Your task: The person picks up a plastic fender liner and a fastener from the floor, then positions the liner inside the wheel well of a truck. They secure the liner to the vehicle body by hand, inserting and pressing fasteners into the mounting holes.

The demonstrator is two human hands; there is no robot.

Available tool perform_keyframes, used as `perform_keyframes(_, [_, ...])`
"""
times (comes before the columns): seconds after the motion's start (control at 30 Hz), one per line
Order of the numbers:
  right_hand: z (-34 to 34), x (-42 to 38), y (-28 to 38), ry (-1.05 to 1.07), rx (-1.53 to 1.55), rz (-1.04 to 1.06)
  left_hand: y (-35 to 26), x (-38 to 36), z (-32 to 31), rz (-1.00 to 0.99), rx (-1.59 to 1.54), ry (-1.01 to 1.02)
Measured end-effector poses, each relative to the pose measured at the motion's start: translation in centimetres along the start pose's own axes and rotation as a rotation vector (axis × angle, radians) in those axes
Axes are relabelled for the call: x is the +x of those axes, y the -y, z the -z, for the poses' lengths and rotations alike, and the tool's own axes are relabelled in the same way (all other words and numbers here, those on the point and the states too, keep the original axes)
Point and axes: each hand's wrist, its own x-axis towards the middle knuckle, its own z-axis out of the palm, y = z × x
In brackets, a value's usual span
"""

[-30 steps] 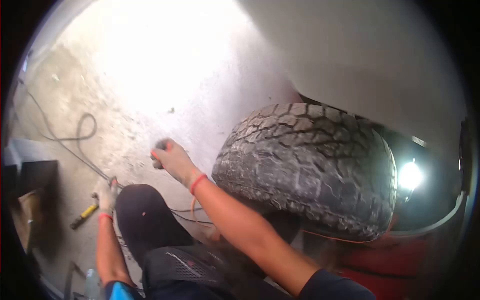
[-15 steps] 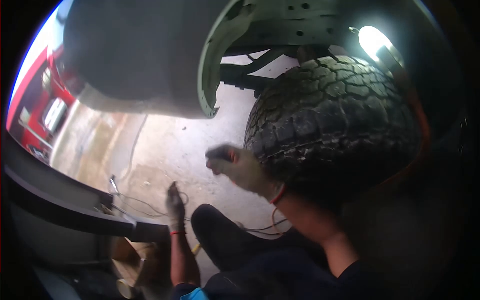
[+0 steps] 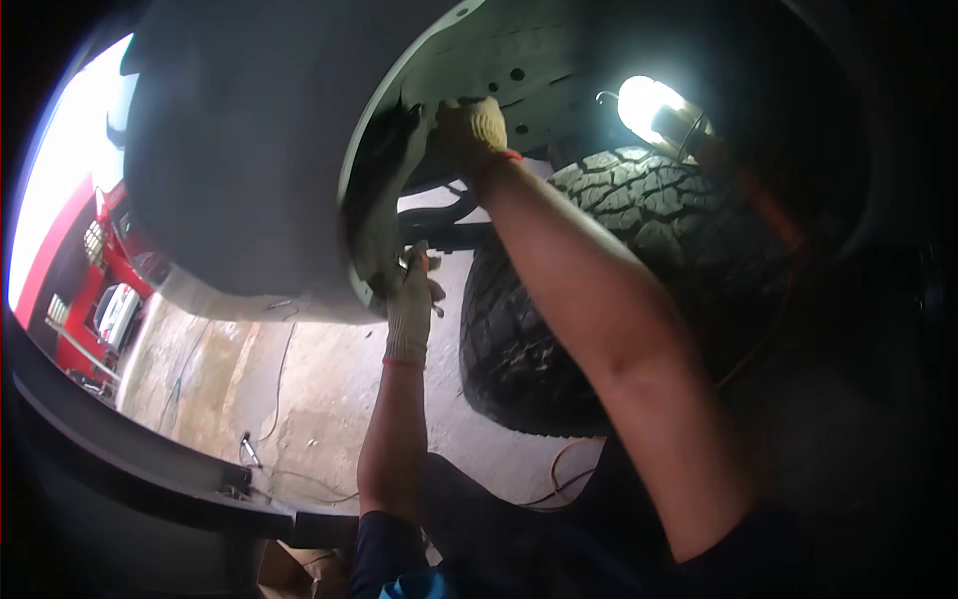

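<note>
My right hand (image 3: 475,128), in a pale knit glove with a red cuff, is raised inside the wheel arch, by the grey inner panel (image 3: 514,95). Its fingers are closed; whatever they hold is hidden. Lower down, my left hand (image 3: 409,314), gloved alike, reaches up beside the bottom of the grey fender (image 3: 249,200). Its fingers are bent, with a small dark piece showing at their side, too small to name. Between the hands runs the dark hollow (image 3: 374,200) behind the fender's edge. The treaded tire (image 3: 529,339) stands to the right, partly behind my right forearm.
A lit work lamp (image 3: 649,108) with a hook rests above the tire, its orange cord hanging to the right. Cables and a small metal tool (image 3: 249,449) lie on the concrete floor (image 3: 309,399). A cardboard box (image 3: 289,574) sits low left, near a dark bar (image 3: 150,449).
Both hands have risen from above the floor to the wheel arch, the right one highest. My view has shifted, so the lamp and tire appear further left.
</note>
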Motion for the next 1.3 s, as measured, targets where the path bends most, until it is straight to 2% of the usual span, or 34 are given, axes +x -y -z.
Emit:
perform_keyframes(0.03, [-0.4,0.3,-0.7,0.005,0.096,-0.031,-0.1,2.0,-0.9,0.069,-0.054,-0.019])
perform_keyframes(0.07, [-0.6,0.5,-1.3,0.007,0.191,-0.063,-0.1,3.8,-2.6,0.015,-0.149,-0.064])
perform_keyframes(0.1, [0.4,-1.2,0.4,0.062,0.478,-0.301,-1.4,4.9,-4.0,-0.007,-0.221,-0.066])
perform_keyframes(0.17, [-0.4,-1.0,-0.5,0.079,0.497,-0.317,-2.5,7.6,-4.5,-0.193,0.006,0.034])
perform_keyframes(0.2, [-0.7,-1.2,-0.4,0.082,0.626,-0.352,-1.3,9.6,-3.9,-0.401,0.267,0.030])
perform_keyframes(0.23, [-0.9,-1.1,-0.2,0.082,0.757,-0.383,-0.1,11.5,-3.3,-0.613,0.520,-0.030])
perform_keyframes(0.27, [-0.9,-0.9,0.2,0.114,0.882,-0.440,0.6,13.0,-2.8,-0.737,0.572,-0.147])
perform_keyframes(0.37, [-1.1,-0.7,0.8,0.204,1.006,-0.462,-1.7,12.7,-2.6,-0.772,0.599,-0.277])
perform_keyframes(0.43, [-2.0,-0.4,-0.1,0.260,1.055,-0.504,-3.6,11.3,-2.0,-0.781,1.132,-0.326])
perform_keyframes(0.5, [-1.9,-0.3,0.2,0.200,1.076,-0.476,-4.3,11.0,-2.4,-0.736,1.123,-0.278])
perform_keyframes(0.57, [-1.2,-0.3,0.7,0.164,1.042,-0.462,-4.4,11.7,-2.7,-1.005,0.928,-0.317])
perform_keyframes(0.6, [-1.0,-0.5,0.7,0.161,0.996,-0.453,-3.9,12.1,-2.5,-1.003,0.932,-0.313])
perform_keyframes(0.67, [-0.7,-0.6,1.1,0.141,0.908,-0.458,-2.6,12.6,-2.1,-1.078,1.078,-0.458])
perform_keyframes(0.8, [0.4,-0.2,0.8,0.179,0.820,-0.393,-3.0,12.3,-2.1,-1.063,1.075,-0.424])
perform_keyframes(0.87, [-0.2,0.5,0.2,0.233,0.580,-0.295,-3.3,12.0,-1.9,-0.986,1.075,-0.356])
perform_keyframes(0.9, [-0.1,0.7,0.2,0.234,0.582,-0.295,-3.5,11.7,-1.9,-0.986,1.076,-0.357])
perform_keyframes(0.97, [0.0,1.1,0.4,0.238,0.386,-0.220,-3.8,11.4,-2.3,-1.137,1.136,-0.433])
perform_keyframes(1.0, [-0.8,1.7,-0.2,0.238,0.293,-0.165,-3.7,11.2,-2.3,-1.134,1.133,-0.434])
perform_keyframes(1.1, [2.2,-0.1,3.3,0.194,0.267,-0.252,-3.9,11.3,-2.4,-1.030,1.051,-0.410])
perform_keyframes(1.13, [1.7,0.0,2.5,0.212,0.372,-0.243,-4.3,11.4,-2.3,-1.008,1.027,-0.360])
perform_keyframes(1.2, [1.5,0.5,1.9,0.246,0.363,-0.202,-4.7,11.4,-2.4,-0.985,0.997,-0.319])
perform_keyframes(1.27, [1.1,1.1,0.9,0.292,0.357,-0.109,-4.9,11.4,-2.6,-1.146,0.950,-0.374])
perform_keyframes(1.3, [1.0,1.1,0.7,0.291,0.353,-0.105,-5.0,11.4,-2.7,-1.148,0.945,-0.377])
